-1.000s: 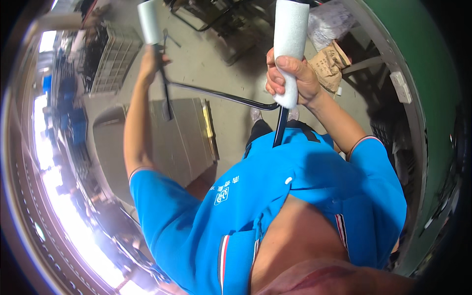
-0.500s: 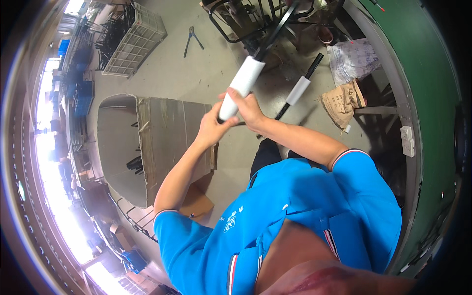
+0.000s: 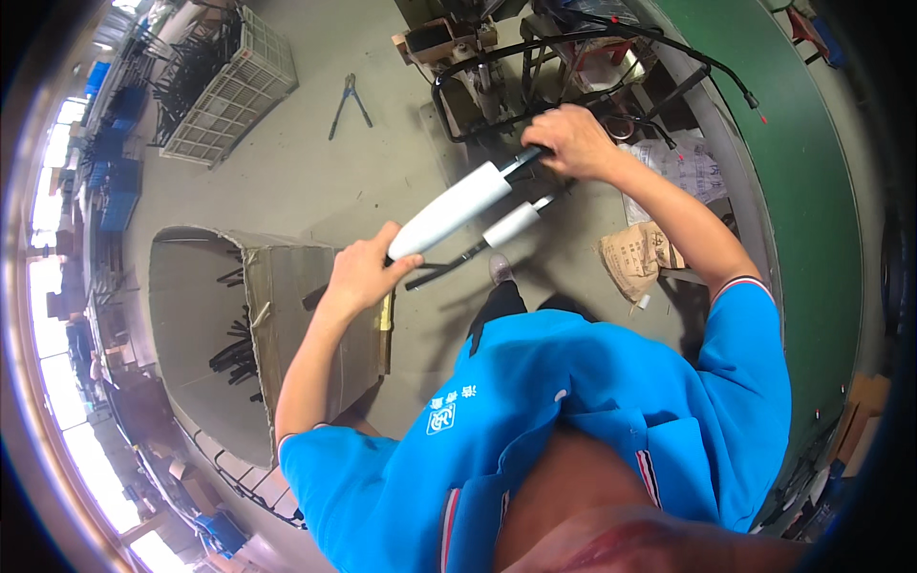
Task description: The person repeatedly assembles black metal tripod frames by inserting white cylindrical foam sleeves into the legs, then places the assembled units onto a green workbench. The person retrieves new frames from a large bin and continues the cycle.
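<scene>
A black metal tube frame point(image 3: 522, 162) slants between my hands, a thick white sleeve point(image 3: 451, 208) around one of its tubes. My left hand point(image 3: 368, 272) is closed around the lower end of this sleeve. Higher up, my right hand point(image 3: 576, 143) grips the bare black tube beyond the sleeve's upper end. Just below runs a second black tube with a shorter white sleeve point(image 3: 513, 224); whether it belongs to the same frame I cannot tell. My right hand hides where the tubes continue.
A bent black tube frame point(image 3: 487, 59) stands by machinery at the far side. A green-topped table point(image 3: 812, 191) is at right, a brown paper sack point(image 3: 630, 263) beside it. A large cardboard box point(image 3: 315, 286), a pair of long-handled cutters point(image 3: 350, 103) and a grey crate point(image 3: 229, 105) occupy the left floor.
My right hand has left the white sleeve and moved up and right onto the bare tube. My left hand has shifted left and down, and the sleeved tube now lies at a flatter slant.
</scene>
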A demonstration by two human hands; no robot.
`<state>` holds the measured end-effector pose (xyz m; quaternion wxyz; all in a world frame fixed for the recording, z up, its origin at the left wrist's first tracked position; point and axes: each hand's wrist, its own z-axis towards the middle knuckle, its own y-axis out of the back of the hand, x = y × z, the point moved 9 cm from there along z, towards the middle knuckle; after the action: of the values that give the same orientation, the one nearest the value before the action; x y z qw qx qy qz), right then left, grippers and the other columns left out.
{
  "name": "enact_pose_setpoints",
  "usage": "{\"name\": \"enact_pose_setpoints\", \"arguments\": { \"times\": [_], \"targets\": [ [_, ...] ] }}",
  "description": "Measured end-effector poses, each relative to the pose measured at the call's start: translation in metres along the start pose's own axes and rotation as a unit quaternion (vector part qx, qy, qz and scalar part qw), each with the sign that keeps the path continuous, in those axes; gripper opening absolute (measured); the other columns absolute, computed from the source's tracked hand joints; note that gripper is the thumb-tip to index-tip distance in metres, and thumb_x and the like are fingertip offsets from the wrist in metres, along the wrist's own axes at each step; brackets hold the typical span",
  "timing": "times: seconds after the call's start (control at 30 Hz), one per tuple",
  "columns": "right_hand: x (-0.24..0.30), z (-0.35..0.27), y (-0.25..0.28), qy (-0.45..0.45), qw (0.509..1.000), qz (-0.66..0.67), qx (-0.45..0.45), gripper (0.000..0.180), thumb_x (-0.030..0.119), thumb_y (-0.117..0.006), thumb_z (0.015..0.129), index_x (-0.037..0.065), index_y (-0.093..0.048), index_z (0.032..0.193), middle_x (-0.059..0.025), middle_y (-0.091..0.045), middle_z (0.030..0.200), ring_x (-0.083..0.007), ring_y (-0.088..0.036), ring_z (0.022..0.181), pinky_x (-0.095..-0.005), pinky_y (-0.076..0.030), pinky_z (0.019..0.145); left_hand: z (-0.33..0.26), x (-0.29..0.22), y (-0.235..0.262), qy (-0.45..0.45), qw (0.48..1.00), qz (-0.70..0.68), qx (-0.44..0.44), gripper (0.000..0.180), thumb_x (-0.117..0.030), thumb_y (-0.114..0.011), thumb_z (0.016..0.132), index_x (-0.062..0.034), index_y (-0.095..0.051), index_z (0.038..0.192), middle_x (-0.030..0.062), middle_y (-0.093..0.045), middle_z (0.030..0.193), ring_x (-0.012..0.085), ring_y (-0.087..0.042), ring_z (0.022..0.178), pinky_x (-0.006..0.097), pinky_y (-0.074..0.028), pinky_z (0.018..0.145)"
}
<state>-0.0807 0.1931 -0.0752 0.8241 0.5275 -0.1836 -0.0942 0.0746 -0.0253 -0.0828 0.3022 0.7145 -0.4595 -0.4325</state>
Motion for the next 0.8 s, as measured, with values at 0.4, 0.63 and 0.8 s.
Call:
{"name": "enact_pose_setpoints", "arguments": {
  "times": [0.4, 0.63, 0.8],
  "targets": [
    [-0.104, 0.120, -0.004, 0.074, 0.996, 0.036, -0.040, 0.031, 0.004, -0.067, 0.066, 0.013, -0.057, 0.094, -0.0024, -0.059, 0.084, -0.0205, -0.057, 0.086, -0.0362, -0.039, 0.079, 0.058, -0.008, 0.087, 0.037, 0.993, 0.009, -0.116, 0.038, -0.040, -0.058, 0.084, -0.0048, -0.050, 0.093, 0.0166, -0.061, 0.067, 0.0382, -0.060, 0.069, 0.045, -0.044, 0.062],
    [-0.158, 0.137, -0.023, 0.072, 0.991, 0.071, 0.088, 0.027, 0.009, -0.061, 0.075, 0.005, -0.057, 0.102, -0.0139, -0.062, 0.089, -0.0334, -0.060, 0.088, -0.0421, -0.047, 0.076, 0.088, -0.055, 0.096, 0.126, 0.986, -0.026, -0.105, 0.038, -0.041, -0.056, 0.085, -0.0035, -0.051, 0.090, 0.0162, -0.058, 0.063, 0.0373, -0.059, 0.067, 0.043, -0.044, 0.063],
    [-0.195, 0.147, -0.067, 0.056, 0.984, 0.086, 0.147, 0.021, 0.015, -0.055, 0.084, 0.005, -0.054, 0.102, -0.0143, -0.059, 0.093, -0.0310, -0.059, 0.091, -0.0404, -0.046, 0.079, 0.095, -0.067, 0.097, 0.176, 0.977, -0.075, -0.093, 0.043, -0.044, -0.057, 0.085, -0.0021, -0.055, 0.095, 0.0133, -0.053, 0.064, 0.0258, -0.052, 0.063, 0.038, -0.041, 0.064]
  ]
}}
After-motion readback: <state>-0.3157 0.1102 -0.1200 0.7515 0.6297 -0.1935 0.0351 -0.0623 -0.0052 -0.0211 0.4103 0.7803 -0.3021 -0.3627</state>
